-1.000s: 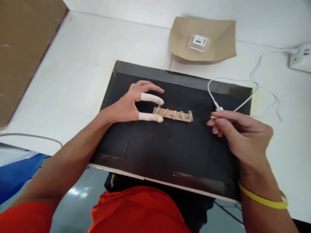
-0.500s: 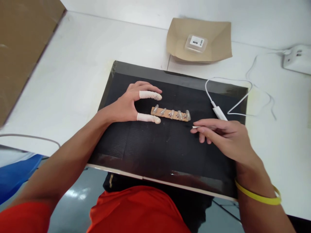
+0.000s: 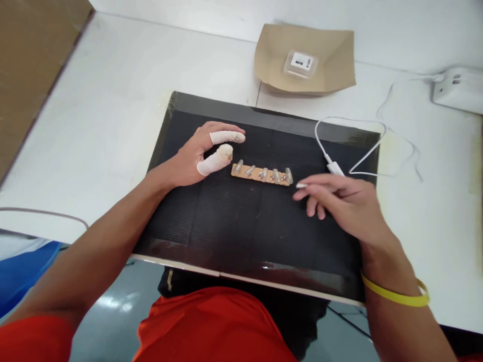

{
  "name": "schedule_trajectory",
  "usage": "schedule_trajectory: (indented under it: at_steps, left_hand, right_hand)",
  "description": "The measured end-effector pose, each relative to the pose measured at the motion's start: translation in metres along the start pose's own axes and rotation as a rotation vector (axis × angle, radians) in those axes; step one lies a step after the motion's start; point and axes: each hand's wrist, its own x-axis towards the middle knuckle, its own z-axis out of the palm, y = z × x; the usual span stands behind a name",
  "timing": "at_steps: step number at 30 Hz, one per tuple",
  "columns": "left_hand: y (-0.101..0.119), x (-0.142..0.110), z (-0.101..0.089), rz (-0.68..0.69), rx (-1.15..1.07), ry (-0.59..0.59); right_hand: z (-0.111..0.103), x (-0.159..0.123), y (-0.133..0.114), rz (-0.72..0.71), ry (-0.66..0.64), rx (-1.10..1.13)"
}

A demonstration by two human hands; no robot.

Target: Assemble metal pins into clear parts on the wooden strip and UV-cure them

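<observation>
Strip (image 3: pixel 256 174): there it lay, flat on the mat (image 3: pixel 226 226), a touch beyond the middle toward the far edge, squarely between the two hands.
Tips (image 3: pixel 276 175): five clear ones, a leaning row along the strip, with small shiny dots beside some.
Long axis: left to right, the right end slanting slightly closer to the body.
Left hand (image 3: pixel 192 158): thumb and forefinger in white covers (image 3: pixel 213 163), parted with a modest gap, nothing between them; the strip began just off that thumb, rightward and a little nearer the body.
Right hand (image 3: pixel 347 203): fingers pinched on a white tool (image 3: pixel 335 168), its front end poking out just beside the strip's right end; from here the strip ran away leftward.
Nearer hand: too tight to call! Each sat by its own end, and height above the mat could not be judged.
Cable (image 3: pixel 347 118): looped behind the tool, over the mat's far right corner.
Tray (image 3: pixel 335 60): beyond the mat, cradling a clear box (image 3: pixel 301 64).
</observation>
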Motion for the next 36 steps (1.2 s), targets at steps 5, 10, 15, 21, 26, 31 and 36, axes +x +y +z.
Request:
schedule_trajectory:
  at_steps: [5, 10, 15, 21, 26, 31, 36]
  left_hand:
    - [-0.0005, 0.001, 0.0005, -0.035, 0.006, 0.004]
    - [-0.0004, 0.0007, -0.0008, -0.041, 0.02, -0.012]
    - [0.0003, 0.0008, -0.0009, -0.041, 0.021, -0.017]
    - [-0.0029, 0.0012, 0.0008, -0.036, 0.019, 0.008]
    - [-0.0022, 0.0014, 0.0014, -0.015, 0.028, 0.014]
    - [-0.0008, 0.001, 0.0021, -0.009, 0.039, 0.021]
    - [-0.0017, 0.0013, 0.0025, 0.011, 0.051, 0.028]
  right_hand:
    - [0.0017, -0.0021, 0.0003, -0.058, 0.138, -0.062]
    - [0.0006, -0.0039, -0.0035, -0.024, -0.035, -0.075]
    - [-0.0015, -0.0052, -0.0029, -0.036, 0.165, -0.03]
    - [0.0015, -0.0055, -0.0041, 0.032, -0.209, -0.05]
    - [0.0056, -0.0032, -0.0014, -0.028, 0.26, 0.029]
    - [-0.0002, -0.0051, 0.0005, 0.029, -0.083, -0.003]
    - [0.0004, -0.0021, -0.0002, -0.01, 0.17, 0.021]
